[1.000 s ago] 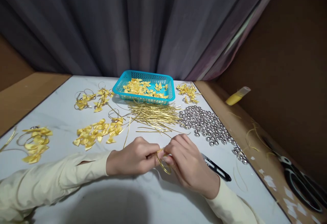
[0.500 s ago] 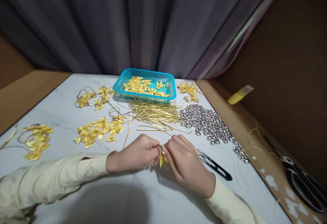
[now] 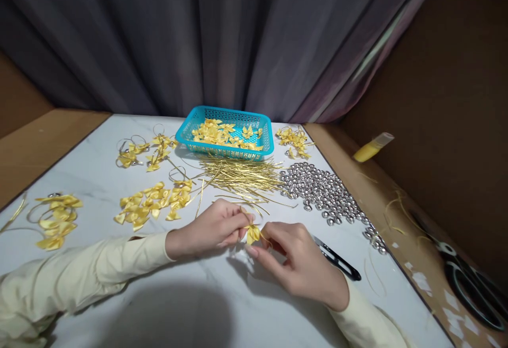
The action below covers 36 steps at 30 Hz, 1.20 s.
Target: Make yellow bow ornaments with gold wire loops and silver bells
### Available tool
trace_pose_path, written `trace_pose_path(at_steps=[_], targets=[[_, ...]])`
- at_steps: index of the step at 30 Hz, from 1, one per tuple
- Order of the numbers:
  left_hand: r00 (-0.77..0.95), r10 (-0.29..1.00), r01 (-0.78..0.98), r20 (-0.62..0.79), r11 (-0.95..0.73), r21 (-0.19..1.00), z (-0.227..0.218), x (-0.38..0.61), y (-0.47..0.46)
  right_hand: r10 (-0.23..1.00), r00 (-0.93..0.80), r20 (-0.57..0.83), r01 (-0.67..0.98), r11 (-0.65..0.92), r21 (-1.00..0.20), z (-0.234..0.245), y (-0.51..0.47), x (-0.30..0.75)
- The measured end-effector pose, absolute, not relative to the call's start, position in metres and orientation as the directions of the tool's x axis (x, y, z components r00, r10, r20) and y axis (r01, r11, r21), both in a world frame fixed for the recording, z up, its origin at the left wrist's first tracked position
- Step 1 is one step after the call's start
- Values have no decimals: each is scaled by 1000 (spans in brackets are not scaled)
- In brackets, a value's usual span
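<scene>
Pinching yellow bow (image 3: 253, 235) in left hand (image 3: 216, 227); right hand (image 3: 299, 257) curled just beside, grip on gold cord (image 3: 266, 239) unclear.

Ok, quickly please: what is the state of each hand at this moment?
Left hand: closed, pinching a shiny yellow ribbon bow.
Right hand: partly open, thumb and forefinger parted beside the bow; whether it touches it cannot be told.

A grey curtain (image 3: 222, 36) hangs behind; a yellow tube (image 3: 369, 150), scissors (image 3: 447, 251) and white scraps (image 3: 421, 281) are at right.
</scene>
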State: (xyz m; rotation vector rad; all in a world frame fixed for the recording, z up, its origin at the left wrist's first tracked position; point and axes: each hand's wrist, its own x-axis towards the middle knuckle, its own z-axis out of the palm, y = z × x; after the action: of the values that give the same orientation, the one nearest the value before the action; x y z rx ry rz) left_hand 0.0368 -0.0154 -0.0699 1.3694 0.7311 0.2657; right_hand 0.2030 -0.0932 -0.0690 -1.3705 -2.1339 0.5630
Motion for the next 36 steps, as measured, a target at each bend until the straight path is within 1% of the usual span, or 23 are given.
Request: trace_pose_path(at_steps=[3,6,12,16,21,24,27,33,36], targets=[[744,614,211,-263,158,965,-69,36,-19,922,-350,167,694,374,-615,-73,-94,202],[744,635,182,-209,109,977,-68,36,-22,922,-359,142,667,360,-652,-73,-93,202],[775,624,178,-100,-64,982,-70,34,-22,909,-391,145,534,353,-769,-68,-91,207],[797,603,152,-30,-153,976,-72,32,-22,899,-406,165,462,358,-811,-68,-90,207],[794,607,151,32,-248,957,-76,32,-25,894,-384,229,460,401,-792,-68,-93,203],[791,608,138,72,-292,946,-77,32,-25,900,-389,196,504,386,-772,-66,-94,206],[790,603,125,114,-340,932,-77,32,-23,911,-388,142,524,345,-779,-63,-94,214],[790,597,141,142,-401,905,-76,29,-24,934,-297,199,542,337,-770,-57,-97,219],[799,577,136,171,-451,882,-76,28,-25,944,-282,170,505,296,-811,-57,-97,217]])
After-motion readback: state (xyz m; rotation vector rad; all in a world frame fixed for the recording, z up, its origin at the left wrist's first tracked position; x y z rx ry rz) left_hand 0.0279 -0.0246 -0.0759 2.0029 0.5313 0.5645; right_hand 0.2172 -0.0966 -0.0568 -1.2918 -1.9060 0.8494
